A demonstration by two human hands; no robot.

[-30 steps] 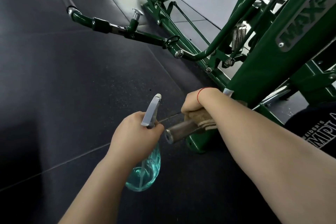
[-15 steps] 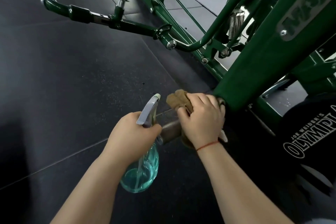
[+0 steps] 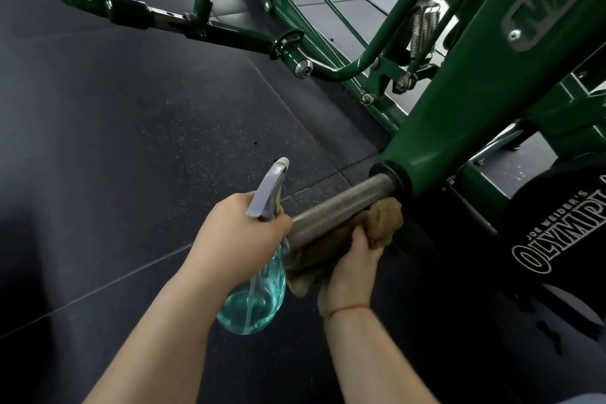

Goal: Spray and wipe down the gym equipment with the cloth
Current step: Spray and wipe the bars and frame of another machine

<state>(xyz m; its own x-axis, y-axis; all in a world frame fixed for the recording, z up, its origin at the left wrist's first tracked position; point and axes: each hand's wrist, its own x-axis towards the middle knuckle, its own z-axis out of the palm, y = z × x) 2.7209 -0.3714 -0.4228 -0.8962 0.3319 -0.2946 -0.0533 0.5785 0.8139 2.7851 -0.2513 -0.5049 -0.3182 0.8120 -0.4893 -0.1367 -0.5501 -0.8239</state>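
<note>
Cloth under the bar, bottle held beside it.

The right hand (image 3: 352,267) grips a brown cloth (image 3: 380,223) pressed against the underside of a knurled steel bar (image 3: 337,207), with the cloth bunched up near the black collar where the bar meets the green frame (image 3: 475,102). The left hand (image 3: 236,234) is curled round the neck of a clear spray bottle (image 3: 254,302), its grey trigger head (image 3: 267,188) pointing up, just left of the bar's free end. A red string (image 3: 347,308) circles the right wrist. A black weight plate (image 3: 564,233) lies to the right on the dark floor (image 3: 114,141).

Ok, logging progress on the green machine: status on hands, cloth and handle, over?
Left hand grips spray bottle, nozzle up. Right hand holds brown cloth against underside of knurled steel handle. Nothing in the way.
</note>
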